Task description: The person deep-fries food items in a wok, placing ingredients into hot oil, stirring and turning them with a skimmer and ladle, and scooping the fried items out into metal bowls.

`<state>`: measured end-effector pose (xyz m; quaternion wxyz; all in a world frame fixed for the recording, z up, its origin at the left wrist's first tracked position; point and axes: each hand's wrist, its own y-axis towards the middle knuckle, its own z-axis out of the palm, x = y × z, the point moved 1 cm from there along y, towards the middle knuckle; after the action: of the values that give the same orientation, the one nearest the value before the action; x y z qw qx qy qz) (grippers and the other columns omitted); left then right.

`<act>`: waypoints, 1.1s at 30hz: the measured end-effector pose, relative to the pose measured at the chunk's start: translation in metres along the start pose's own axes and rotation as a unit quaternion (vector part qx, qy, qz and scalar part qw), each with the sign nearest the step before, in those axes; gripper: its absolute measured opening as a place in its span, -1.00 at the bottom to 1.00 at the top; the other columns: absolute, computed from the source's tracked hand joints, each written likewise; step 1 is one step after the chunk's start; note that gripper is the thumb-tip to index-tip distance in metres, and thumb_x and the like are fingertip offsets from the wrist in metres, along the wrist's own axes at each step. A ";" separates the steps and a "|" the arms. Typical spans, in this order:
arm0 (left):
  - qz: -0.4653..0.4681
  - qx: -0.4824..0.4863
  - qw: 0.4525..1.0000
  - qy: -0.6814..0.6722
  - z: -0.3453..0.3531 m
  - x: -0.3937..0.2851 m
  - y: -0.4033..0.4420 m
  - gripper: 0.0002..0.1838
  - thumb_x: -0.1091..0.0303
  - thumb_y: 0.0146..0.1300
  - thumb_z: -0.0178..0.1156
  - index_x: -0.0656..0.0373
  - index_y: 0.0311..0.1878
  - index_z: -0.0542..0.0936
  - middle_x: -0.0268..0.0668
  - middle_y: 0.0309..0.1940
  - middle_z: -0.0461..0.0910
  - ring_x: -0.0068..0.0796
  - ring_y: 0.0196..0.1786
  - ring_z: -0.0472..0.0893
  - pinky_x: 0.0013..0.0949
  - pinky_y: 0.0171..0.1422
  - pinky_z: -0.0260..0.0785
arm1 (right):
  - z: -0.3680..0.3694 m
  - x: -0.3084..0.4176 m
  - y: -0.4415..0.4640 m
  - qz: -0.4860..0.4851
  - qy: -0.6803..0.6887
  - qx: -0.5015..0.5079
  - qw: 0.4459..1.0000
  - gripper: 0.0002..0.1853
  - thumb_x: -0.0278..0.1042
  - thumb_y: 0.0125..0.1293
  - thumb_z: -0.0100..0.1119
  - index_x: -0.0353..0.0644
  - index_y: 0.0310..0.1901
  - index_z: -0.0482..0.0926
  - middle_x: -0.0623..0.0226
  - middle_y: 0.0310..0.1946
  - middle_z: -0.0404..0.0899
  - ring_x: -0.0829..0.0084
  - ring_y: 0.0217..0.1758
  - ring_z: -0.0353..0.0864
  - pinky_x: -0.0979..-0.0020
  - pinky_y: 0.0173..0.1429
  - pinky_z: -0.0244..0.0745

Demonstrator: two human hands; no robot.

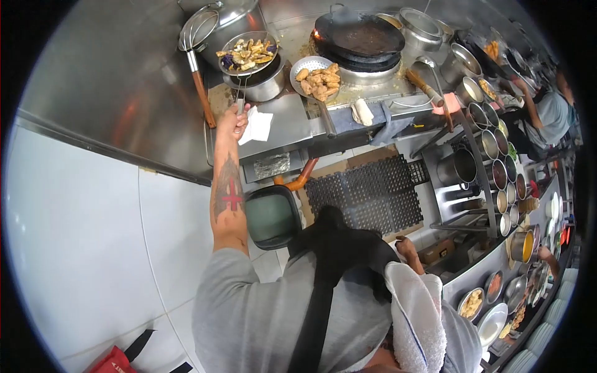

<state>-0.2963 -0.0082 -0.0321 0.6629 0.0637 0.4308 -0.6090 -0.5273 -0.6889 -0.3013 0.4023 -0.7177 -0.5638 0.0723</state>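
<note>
My left hand [232, 122] is closed around the handle of a wire strainer [273, 48]. Fried pieces [249, 55], yellowish with some purple skin, probably eggplant, lie in the strainer. Its basket is above a steel pot [265, 86]. A white paper or cloth [256, 126] lies on the counter beside that hand. My right hand [407, 250] hangs low at my side, near the shelving; its fingers are too small and partly hidden to read. To the right of the pot, a perforated ladle [297, 79] holds browned fried chunks [321, 82].
A dark wok [360, 37] sits over a burner with a flame at its left edge. A wire skimmer [200, 93] leans at the left wall. Stacked metal containers [488, 143] line the right shelves. A bin [272, 217] and black rubber mat [367, 193] are below. Another person [550, 115] stands at far right.
</note>
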 end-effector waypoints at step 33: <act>-0.401 0.601 0.569 0.394 0.550 0.730 -0.409 -0.83 0.32 0.41 -0.09 0.25 -0.13 0.37 -0.16 -0.40 0.49 -0.64 -0.72 0.19 -0.56 -0.76 -0.02 | 0.039 -0.147 -0.212 0.179 0.435 -0.342 0.814 -0.43 -0.32 0.03 0.08 -0.25 0.16 0.46 0.04 0.04 0.58 0.09 0.09 0.57 0.24 0.17 0.45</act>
<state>-0.4602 -0.9949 0.0164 -0.0753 0.5017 0.1661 -0.8456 -0.7596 -0.7883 -0.2389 0.3142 -0.8539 -0.1802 -0.3737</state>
